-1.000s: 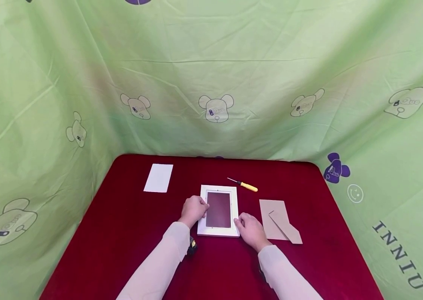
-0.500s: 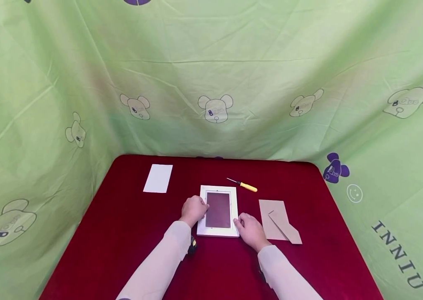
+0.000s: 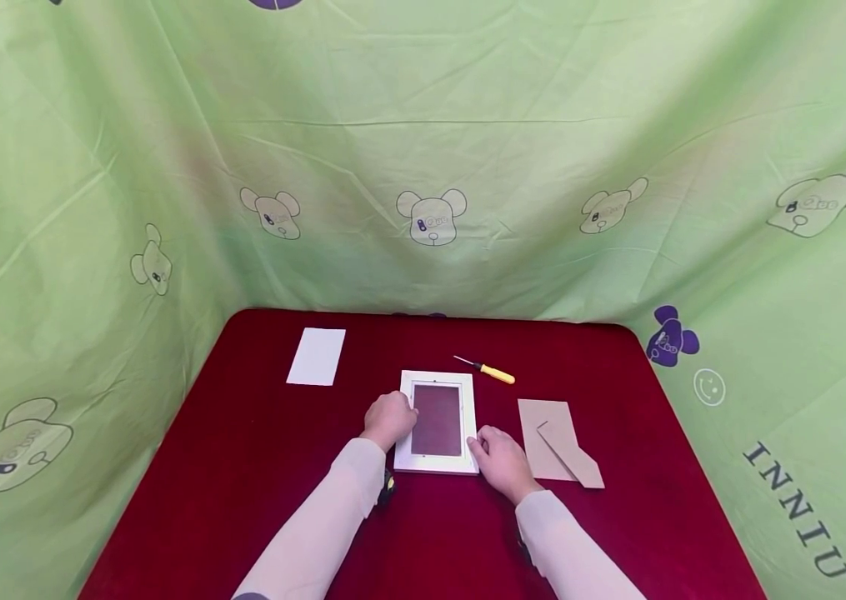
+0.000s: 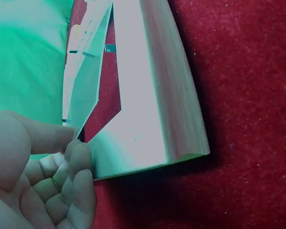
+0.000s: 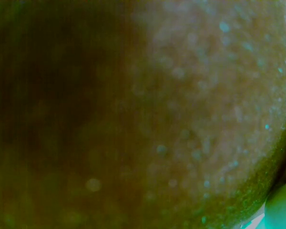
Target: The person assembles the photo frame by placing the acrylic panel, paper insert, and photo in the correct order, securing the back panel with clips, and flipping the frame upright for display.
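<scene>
A white picture frame (image 3: 438, 465) lies back side up on the red table, small dark tabs round its recess. My left hand (image 3: 389, 418) is at its left side. In the left wrist view, thumb and fingertips (image 4: 78, 155) pinch the edge of a clear pane (image 4: 88, 88), which reflects green and looks tilted, one corner standing off the frame's inner border. My right hand (image 3: 503, 463) grips the frame's right edge near the front, thumb on top and fingers curled. The right wrist view is dark and blurred, with only a bit of hand (image 5: 283, 210) in its lower right.
Right of the frame lies a brown backing board (image 3: 543, 412) with its folding stand (image 3: 576, 462). A yellow-handled screwdriver (image 3: 498, 373) lies behind the frame, to the right. At the back left is a white sheet (image 3: 317, 357). Green cloth (image 3: 430, 150) hangs around the table.
My left hand has turned and shifted very slightly to the right at the frame's left side. The right hand and the frame look the same.
</scene>
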Demonstrator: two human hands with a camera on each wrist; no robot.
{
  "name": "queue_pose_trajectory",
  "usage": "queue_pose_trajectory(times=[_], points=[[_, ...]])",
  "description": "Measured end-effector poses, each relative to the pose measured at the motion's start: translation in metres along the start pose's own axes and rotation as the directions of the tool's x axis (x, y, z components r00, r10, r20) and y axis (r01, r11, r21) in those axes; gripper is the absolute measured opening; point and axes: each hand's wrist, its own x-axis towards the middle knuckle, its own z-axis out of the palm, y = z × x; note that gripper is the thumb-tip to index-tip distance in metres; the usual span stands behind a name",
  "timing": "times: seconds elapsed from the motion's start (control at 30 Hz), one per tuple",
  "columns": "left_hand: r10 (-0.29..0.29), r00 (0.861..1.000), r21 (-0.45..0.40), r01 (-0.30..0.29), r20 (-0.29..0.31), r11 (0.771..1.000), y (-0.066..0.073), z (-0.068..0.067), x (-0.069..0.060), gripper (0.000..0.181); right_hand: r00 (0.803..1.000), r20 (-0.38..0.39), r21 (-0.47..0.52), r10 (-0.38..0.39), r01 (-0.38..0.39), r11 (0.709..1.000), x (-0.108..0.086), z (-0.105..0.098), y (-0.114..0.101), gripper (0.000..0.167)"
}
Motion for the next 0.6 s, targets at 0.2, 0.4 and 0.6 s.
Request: queue_pose_trajectory(times=[0.2,0.4,0.6], points=[[-0.014,1.000,0.017,0.014,-0.001,1.000,-0.0007,0.0030,-0.0010,0.032,1.000,-0.002,-0.010,0.001,-0.001,1.000,0.0002,0.0016,0.0011,0.029],[-0.022,1.000,0.047,0.022,0.012,0.999,0.0009,0.0026,-0.0029,0.033,1.000,0.003,-0.009,0.004,-0.004,1.000,0.0005,0.0016,0.0007,0.029],[-0.023,1.000,0.040,0.023,0.010,0.999,0.0010,0.0031,-0.0033,0.034,1.000,-0.011,-0.008,-0.007,0.007,1.000,0.0006,0.0024,0.0013,0.028]])
